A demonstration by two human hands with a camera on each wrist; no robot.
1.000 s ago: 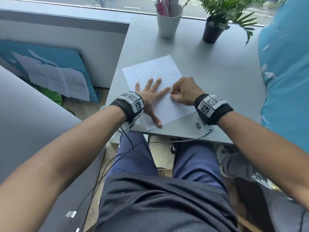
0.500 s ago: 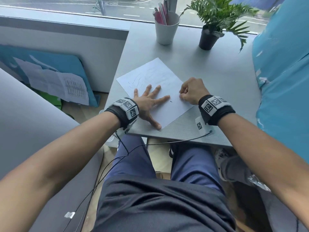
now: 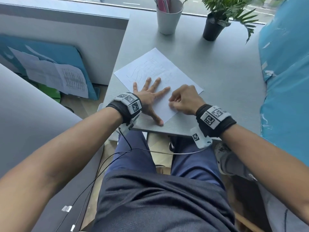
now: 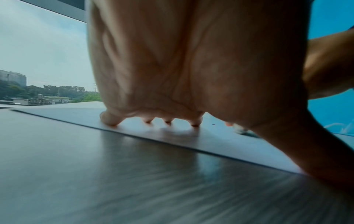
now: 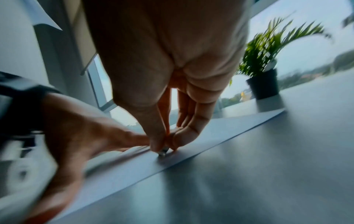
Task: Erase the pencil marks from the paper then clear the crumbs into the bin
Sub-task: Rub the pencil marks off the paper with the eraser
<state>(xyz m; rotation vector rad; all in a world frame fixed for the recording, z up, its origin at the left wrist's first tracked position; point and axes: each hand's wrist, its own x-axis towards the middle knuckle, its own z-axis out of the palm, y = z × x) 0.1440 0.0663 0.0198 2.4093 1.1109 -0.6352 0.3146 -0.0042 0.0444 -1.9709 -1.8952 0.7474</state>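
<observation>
A white sheet of paper (image 3: 160,71) with faint pencil lines lies on the grey table (image 3: 225,77). My left hand (image 3: 150,94) lies flat on the sheet with fingers spread, pressing it down; in the left wrist view the fingertips (image 4: 111,119) touch the paper (image 4: 220,141). My right hand (image 3: 184,99) is curled over the sheet's near right part, just right of the left index finger. In the right wrist view its thumb and fingers pinch a small eraser (image 5: 162,153) whose tip touches the paper (image 5: 220,131). A dark crumb (image 4: 213,124) lies on the sheet.
A grey cup (image 3: 168,15) with pens and a potted plant (image 3: 214,25) stand at the table's far edge by the window. A blue sheeted surface (image 3: 287,81) borders the table on the right. Papers on a blue board (image 3: 55,72) lean on the left, on the floor.
My right hand with the eraser has slid back left and toward me on the paper, close to the left index finger. The left hand stays pressed flat on the sheet.
</observation>
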